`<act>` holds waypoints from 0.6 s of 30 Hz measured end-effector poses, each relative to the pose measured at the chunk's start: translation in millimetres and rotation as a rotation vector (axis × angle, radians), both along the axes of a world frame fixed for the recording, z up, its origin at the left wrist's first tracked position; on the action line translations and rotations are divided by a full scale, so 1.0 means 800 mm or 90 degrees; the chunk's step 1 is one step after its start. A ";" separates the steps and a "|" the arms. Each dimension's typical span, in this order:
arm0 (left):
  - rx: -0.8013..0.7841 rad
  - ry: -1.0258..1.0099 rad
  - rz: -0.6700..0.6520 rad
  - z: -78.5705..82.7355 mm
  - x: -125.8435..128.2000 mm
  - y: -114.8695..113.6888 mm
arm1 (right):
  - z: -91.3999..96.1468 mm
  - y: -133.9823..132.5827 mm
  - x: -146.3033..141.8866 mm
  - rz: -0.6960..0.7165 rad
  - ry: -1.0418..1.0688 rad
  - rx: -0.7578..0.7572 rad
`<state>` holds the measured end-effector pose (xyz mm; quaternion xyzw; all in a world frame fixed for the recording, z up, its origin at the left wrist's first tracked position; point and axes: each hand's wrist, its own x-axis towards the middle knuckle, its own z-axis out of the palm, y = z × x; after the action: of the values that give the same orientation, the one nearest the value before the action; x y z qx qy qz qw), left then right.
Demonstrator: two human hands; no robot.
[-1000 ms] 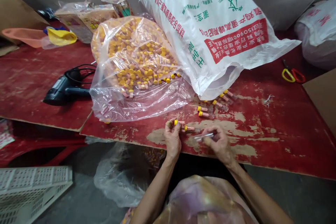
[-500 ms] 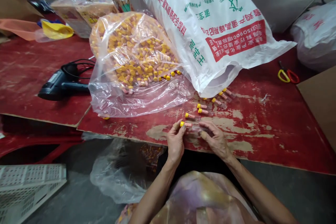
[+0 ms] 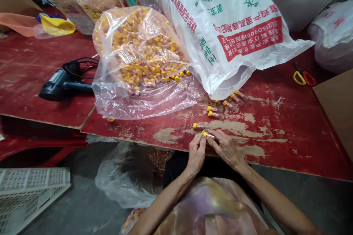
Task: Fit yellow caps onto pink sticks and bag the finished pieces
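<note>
My left hand [image 3: 196,151] and my right hand [image 3: 225,147] meet at the near edge of the worn red table [image 3: 289,132]. Both pinch one small yellow-capped tube [image 3: 209,135] between their fingertips. Another capped tube [image 3: 199,126] lies just beyond the fingers. A few more loose tubes [image 3: 217,112] rest further back, by the mouth of the big white printed sack [image 3: 220,25]. A clear plastic bag [image 3: 140,58] full of yellow-capped tubes slumps to the left of the sack.
A black heat gun [image 3: 62,82] with its cord lies at the left. Scissors [image 3: 303,77] with yellow and red handles lie at the right. A white plastic crate [image 3: 30,191] and a clear bag [image 3: 127,176] sit on the floor below the table edge.
My left hand has moved right to meet the right hand, bringing the capped tube with it. One tube now lies on the table beyond the fingers.
</note>
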<state>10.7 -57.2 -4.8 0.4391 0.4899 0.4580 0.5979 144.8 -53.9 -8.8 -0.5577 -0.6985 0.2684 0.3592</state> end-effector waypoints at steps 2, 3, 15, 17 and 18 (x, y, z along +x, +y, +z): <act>0.025 0.014 -0.017 -0.001 0.006 0.002 | 0.004 -0.002 0.008 -0.004 -0.024 0.001; 0.043 0.030 -0.035 -0.001 0.008 0.005 | 0.008 -0.002 0.015 -0.001 -0.033 -0.007; 0.468 0.650 -0.077 -0.015 -0.017 0.065 | 0.013 0.042 0.111 0.073 -0.599 -0.093; 0.509 0.672 -0.073 -0.025 -0.013 0.079 | 0.007 0.042 0.115 0.086 -0.563 -0.036; 0.520 0.660 -0.068 -0.029 -0.011 0.087 | 0.004 0.042 0.118 0.091 -0.533 -0.015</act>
<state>2.2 12.7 -27.7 0.8176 0.4791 0.3060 0.0919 239.0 -20.0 -5.2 -0.5727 -0.8180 0.0515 0.0186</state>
